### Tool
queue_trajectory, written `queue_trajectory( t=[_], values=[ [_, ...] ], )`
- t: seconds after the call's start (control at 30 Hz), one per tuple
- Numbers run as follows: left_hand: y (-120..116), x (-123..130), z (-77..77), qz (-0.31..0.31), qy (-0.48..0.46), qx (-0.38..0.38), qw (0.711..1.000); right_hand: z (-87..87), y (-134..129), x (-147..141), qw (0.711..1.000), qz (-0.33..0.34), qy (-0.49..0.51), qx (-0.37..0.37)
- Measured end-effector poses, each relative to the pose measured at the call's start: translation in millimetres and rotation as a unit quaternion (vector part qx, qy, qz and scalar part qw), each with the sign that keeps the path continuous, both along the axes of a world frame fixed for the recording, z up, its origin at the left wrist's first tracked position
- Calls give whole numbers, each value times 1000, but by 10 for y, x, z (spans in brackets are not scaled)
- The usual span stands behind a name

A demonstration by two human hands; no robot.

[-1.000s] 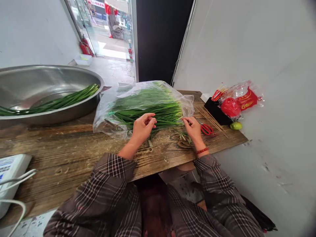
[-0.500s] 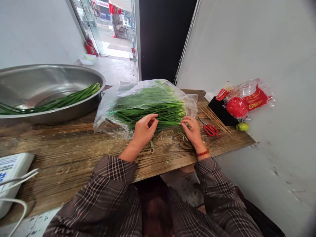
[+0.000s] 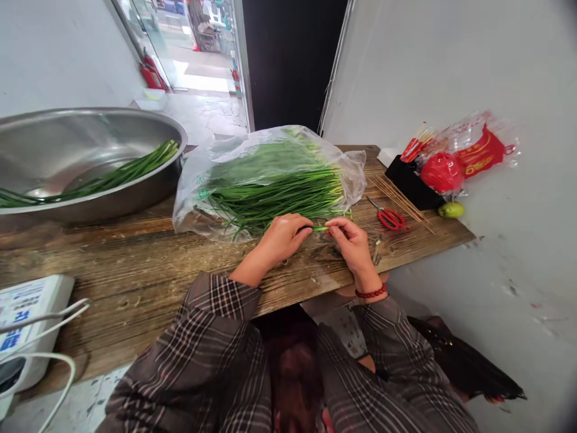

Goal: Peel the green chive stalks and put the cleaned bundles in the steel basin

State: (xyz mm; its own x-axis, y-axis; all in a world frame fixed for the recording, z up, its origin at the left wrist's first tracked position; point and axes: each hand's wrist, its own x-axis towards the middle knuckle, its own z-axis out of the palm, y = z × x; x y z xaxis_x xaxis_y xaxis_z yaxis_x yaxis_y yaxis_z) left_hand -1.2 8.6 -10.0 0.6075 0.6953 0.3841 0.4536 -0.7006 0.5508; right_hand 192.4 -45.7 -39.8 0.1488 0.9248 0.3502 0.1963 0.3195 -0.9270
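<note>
Long green stalks (image 3: 279, 195) lie in a pile, partly inside a clear plastic bag (image 3: 189, 210) on the wooden table (image 3: 148, 264). In front of the pile, my left hand (image 3: 288, 234) is closed on a thin green stalk (image 3: 320, 228). My right hand (image 3: 351, 240), with a red bracelet at its wrist, pinches the pale end of that same stalk. Only a short length of it shows between my two hands. More green stalks (image 3: 112, 178) rest in a large steel basin (image 3: 58, 129) at the left.
Red-handled scissors (image 3: 388, 218) and thin wooden sticks (image 3: 406, 201) lie right of my hands. Beyond them are a black box (image 3: 412, 183), a red bundle in plastic (image 3: 442, 172) and a green-yellow fruit (image 3: 451, 209). A white device with cables (image 3: 49, 300) sits at the left.
My hands have come closer together at the pile's front edge, and a stalk now spans them. My left hand has moved right. The whole view has shifted slightly.
</note>
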Motion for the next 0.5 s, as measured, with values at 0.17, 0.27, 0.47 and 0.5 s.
queue_trajectory(
  t=[0.17, 0.27, 0.47, 0.5],
  values=[
    [-24, 3, 9, 37, 7, -63, 997, -44, -60, -53, 997, 24, 53, -42],
    [-46, 13, 5, 40, 9, -67, 997, -70, -28, -80, 997, 23, 55, -40],
    [-74, 52, -74, 34, 4, -77, 996, -124, 25, -86, 999, 28, 14, -9],
    [-72, 54, -86, 34, 3, -83, 996, -131, 23, -85, 999, 32, 14, -8]
  ],
)
